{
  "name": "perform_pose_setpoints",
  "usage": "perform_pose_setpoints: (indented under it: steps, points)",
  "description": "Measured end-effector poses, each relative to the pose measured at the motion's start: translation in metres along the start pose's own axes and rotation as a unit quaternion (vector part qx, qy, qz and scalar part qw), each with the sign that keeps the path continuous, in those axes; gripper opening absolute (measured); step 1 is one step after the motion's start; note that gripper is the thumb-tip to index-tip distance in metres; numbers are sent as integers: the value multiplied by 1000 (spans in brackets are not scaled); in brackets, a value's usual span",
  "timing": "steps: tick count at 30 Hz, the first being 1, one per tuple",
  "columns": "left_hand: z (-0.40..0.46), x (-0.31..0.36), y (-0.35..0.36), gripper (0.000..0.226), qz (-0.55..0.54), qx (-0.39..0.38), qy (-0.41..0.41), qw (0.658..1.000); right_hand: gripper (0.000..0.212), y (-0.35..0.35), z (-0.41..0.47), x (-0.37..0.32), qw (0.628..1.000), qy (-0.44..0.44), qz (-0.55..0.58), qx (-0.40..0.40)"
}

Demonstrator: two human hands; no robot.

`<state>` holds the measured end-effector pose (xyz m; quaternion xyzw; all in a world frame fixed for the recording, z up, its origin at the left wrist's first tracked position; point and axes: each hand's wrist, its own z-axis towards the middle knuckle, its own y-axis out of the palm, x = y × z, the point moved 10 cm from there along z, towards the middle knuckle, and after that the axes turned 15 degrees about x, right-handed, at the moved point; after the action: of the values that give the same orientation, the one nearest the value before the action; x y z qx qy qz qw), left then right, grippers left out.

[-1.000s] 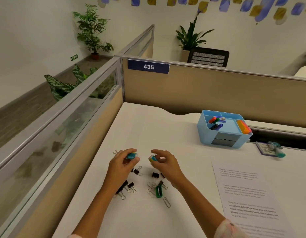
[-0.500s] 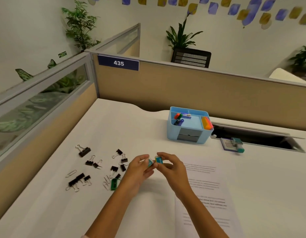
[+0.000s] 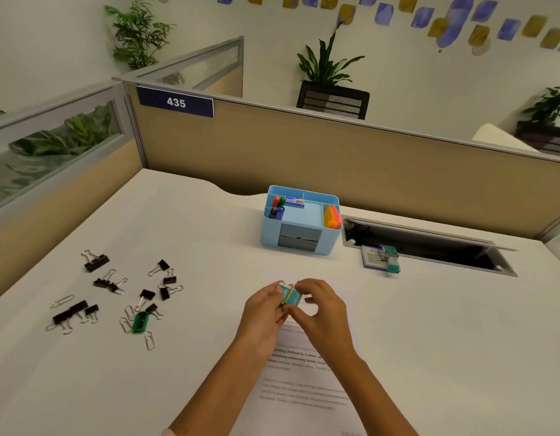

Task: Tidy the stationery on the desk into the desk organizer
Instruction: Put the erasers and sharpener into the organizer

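Fingers (image 3: 274,298) of my left hand (image 3: 262,313) and right hand (image 3: 319,309) pinch two small teal boxes (image 3: 290,296) pressed together above the desk (image 3: 209,240), well short of the blue organizer (image 3: 299,220). Binder clips (image 3: 115,284) lie far left of the organizer.

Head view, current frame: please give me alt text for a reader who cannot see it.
Two hands, left hand and right hand, pinch two small teal boxes together above a printed sheet on a white desk. Black binder clips and paper clips lie scattered at left; a blue desk organizer stands behind.
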<state>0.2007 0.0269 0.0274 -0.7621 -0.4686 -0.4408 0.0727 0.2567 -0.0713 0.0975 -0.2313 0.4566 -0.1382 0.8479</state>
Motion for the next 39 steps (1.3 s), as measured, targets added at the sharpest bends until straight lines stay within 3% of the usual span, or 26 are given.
perform_pose_setpoints:
  steps: [6, 12, 16, 18, 21, 24, 27, 29, 33, 39]
  points:
    - [-8, -8, 21, 26, 30, -10, 34, 999, 43, -19, 5, 14, 999, -41, 5, -10]
    - [-2, -11, 36, 15, 42, -37, 38, 998, 40, -22, 16, 19, 997, -80, -1, -1]
    - [12, -7, 43, 33, 77, -51, 57, 994, 37, -18, 31, 23, 996, -89, -16, -4]
    - [27, 3, 39, 43, 157, -28, 105, 982, 38, -17, 48, 26, 996, -88, -30, -13]
    - [54, 31, 24, 47, 301, 30, 241, 922, 42, -17, 87, 34, 995, -72, -62, -19]
    - [83, 52, 6, 49, 429, 84, 360, 824, 41, -17, 135, 44, 994, -56, -89, -15]
    - [111, 56, -3, 51, 561, 105, 418, 707, 36, -9, 179, 55, 991, -55, -122, -13]
    - [124, 54, -5, 51, 606, 108, 429, 661, 34, 1, 201, 65, 989, -54, -133, -22]
    - [133, 50, -5, 52, 642, 117, 451, 609, 32, 28, 227, 84, 987, -44, -146, -58]
    - [136, 48, -6, 61, 653, 125, 451, 595, 36, 55, 242, 101, 981, -33, -161, -100]
